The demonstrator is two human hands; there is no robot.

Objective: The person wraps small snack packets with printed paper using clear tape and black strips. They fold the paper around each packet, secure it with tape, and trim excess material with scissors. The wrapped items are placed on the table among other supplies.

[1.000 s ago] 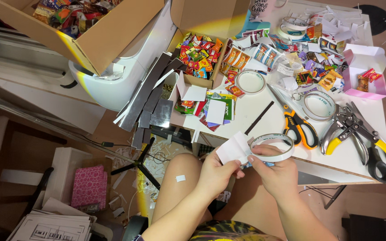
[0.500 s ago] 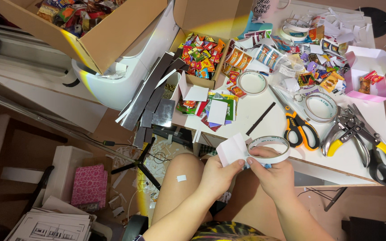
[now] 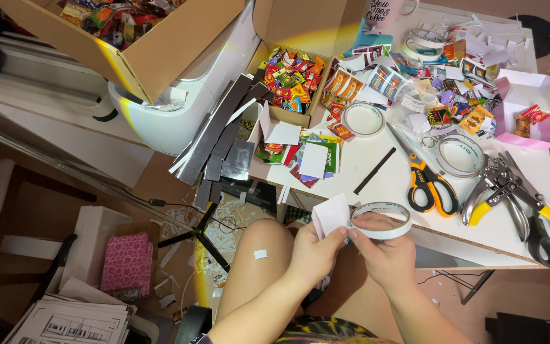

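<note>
A small white card is pinched between thumb and fingers of the left hand, just off the near edge of the table, above the lap. A tape roll is gripped by the right hand, fingertips closed over its near rim; roll and card are touching at the card's right edge. Both grips are closed and narrow.

Card judged light, thin and easily creased; best held by its edges, as it is now. Roll judged light, stiff as a ring but crushable if squeezed hard; the free end is likely sticky, so the outer rim is the sound place to hold. Whether any tape is already pulled out cannot be told.

Near the table's near edge: scissors, a black strip, pliers.
</note>
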